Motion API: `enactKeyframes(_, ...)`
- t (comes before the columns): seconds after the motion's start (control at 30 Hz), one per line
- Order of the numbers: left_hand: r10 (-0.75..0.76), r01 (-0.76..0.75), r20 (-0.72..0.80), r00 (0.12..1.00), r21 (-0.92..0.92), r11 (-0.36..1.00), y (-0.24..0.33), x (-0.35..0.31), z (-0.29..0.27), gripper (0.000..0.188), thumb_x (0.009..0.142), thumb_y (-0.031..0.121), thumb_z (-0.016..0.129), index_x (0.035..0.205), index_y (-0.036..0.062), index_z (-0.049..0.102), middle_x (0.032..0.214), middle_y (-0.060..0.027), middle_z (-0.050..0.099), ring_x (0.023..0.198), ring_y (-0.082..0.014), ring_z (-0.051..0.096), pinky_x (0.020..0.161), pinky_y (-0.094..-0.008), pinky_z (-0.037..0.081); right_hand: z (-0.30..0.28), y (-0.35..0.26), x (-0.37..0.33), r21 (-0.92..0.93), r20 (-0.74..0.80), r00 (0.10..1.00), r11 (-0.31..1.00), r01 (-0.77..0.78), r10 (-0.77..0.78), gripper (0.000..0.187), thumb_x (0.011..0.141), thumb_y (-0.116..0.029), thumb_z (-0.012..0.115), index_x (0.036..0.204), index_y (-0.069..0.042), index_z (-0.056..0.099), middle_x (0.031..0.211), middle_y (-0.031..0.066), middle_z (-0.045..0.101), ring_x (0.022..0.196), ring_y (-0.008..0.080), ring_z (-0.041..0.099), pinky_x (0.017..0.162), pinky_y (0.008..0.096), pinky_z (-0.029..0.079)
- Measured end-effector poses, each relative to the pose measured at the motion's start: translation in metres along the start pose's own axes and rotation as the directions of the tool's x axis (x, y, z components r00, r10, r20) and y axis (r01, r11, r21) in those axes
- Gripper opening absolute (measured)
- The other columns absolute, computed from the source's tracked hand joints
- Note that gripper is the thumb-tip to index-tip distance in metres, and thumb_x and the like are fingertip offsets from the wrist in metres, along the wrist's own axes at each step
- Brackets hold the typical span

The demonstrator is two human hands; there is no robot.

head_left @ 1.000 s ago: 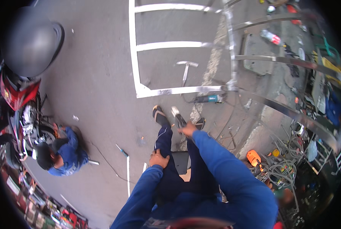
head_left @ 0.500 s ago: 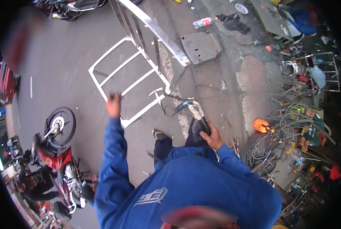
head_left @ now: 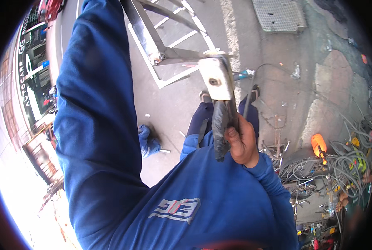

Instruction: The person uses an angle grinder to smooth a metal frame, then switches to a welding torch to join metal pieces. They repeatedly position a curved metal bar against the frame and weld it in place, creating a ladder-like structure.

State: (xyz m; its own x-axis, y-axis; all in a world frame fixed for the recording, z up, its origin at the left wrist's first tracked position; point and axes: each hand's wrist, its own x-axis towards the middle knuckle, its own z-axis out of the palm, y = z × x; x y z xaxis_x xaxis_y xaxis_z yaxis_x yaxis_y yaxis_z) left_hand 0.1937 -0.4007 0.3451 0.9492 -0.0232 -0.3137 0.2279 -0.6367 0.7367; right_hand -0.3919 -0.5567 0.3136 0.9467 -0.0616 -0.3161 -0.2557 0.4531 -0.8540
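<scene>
My left arm [head_left: 98, 91] stretches up past the upper edge, and its hand is out of sight beyond it. My right hand [head_left: 243, 143] is closed around the dark handle of a hand tool [head_left: 216, 79]. The tool has a pale, boxy head with a round hole, and black wrapping on its handle; its exact kind is unclear. It points upward in front of my body. Beyond it stands a raised metal frame [head_left: 148, 35] of square tubes, with a weld mark at one corner. I cannot tell whether the tool head touches the frame. A white-barred section [head_left: 152, 75] lies lower, near the ground.
A teal tool [head_left: 245, 74] is partly hidden behind the pale head. A metal cover plate [head_left: 279, 16] is set in the ground. On the right are an orange object [head_left: 318, 143], coiled cables [head_left: 340, 154] and a person's hand [head_left: 342, 203]. A blue bundle [head_left: 149, 143] lies left of my legs.
My left arm has risen, taking its hand out of view. The raised frame appears closer and farther left. My right hand has brought the tool higher and more upright. The view has shifted.
</scene>
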Motion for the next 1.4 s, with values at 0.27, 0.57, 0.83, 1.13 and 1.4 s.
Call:
enactKeyframes(0.27, 0.197, -0.301, 0.242, 0.950, 0.540, 0.786, 0.014, 0.000, -0.024, 0.026, 0.099, 0.013, 0.054, 0.120, 0.0006, 0.063, 0.101, -0.0186, 0.065, 0.074, -0.0396, 0.073, 0.051, -0.0481, 0.058, 0.006, 0.006, 0.014, 0.047, 0.053, 0.996, 0.996, -0.076, 0.073, 0.026, 0.096, -0.020, 0.063, 0.108, 0.003, 0.064, 0.075, 0.0135, 0.070, 0.064, 0.0231, 0.068, 0.060, 0.0373, 0.052)
enactKeyframes(0.57, 0.191, -0.180, -0.043, 0.981, 0.190, 0.965, 0.021, -0.029, -0.005, 0.036, 0.094, 0.022, 0.059, 0.124, 0.0012, 0.060, 0.113, -0.0175, 0.063, 0.080, -0.0400, 0.072, 0.058, -0.0473, 0.056, 0.016, 0.010, 0.022, 0.112, 0.128, 0.989, 0.990, -0.085, 0.071, 0.042, 0.097, -0.032, 0.063, 0.115, 0.006, 0.060, 0.079, 0.0136, 0.068, 0.068, 0.0226, 0.067, 0.062, 0.0337, 0.052)
enactKeyframes(0.83, 0.210, -0.204, -0.024, 0.977, 0.151, 0.967, 0.018, -0.023, -0.009, 0.036, 0.094, 0.021, 0.059, 0.125, 0.0016, 0.059, 0.112, -0.0178, 0.063, 0.080, -0.0400, 0.071, 0.059, -0.0476, 0.056, 0.023, 0.013, 0.021, 0.132, 0.103, 0.995, 0.991, -0.028, 0.014, 0.065, 0.101, -0.052, 0.057, 0.123, 0.009, 0.054, 0.072, 0.0030, 0.061, 0.059, 0.0077, 0.058, 0.054, 0.0232, 0.046)
enactKeyframes(1.13, 0.207, -0.201, -0.028, 0.978, 0.139, 0.970, 0.019, -0.021, -0.008, 0.037, 0.094, 0.021, 0.058, 0.126, 0.0020, 0.058, 0.110, -0.0182, 0.063, 0.080, -0.0399, 0.071, 0.059, -0.0479, 0.056, 0.023, 0.010, 0.025, 0.145, 0.124, 0.992, 0.988, -0.055, 0.037, 0.064, 0.101, -0.052, 0.056, 0.122, 0.009, 0.054, 0.071, 0.0021, 0.059, 0.059, 0.0066, 0.056, 0.055, 0.0224, 0.046)
enactKeyframes(1.4, 0.204, -0.199, -0.029, 0.979, 0.129, 0.972, 0.019, -0.018, -0.008, 0.037, 0.094, 0.020, 0.058, 0.127, 0.0024, 0.057, 0.109, -0.0185, 0.062, 0.080, -0.0399, 0.071, 0.060, -0.0482, 0.055, 0.027, 0.009, 0.027, 0.193, 0.138, 0.990, 0.980, -0.041, 0.014, 0.062, 0.102, -0.051, 0.056, 0.119, 0.008, 0.054, 0.071, 0.0013, 0.059, 0.060, 0.0059, 0.056, 0.055, 0.0216, 0.046)
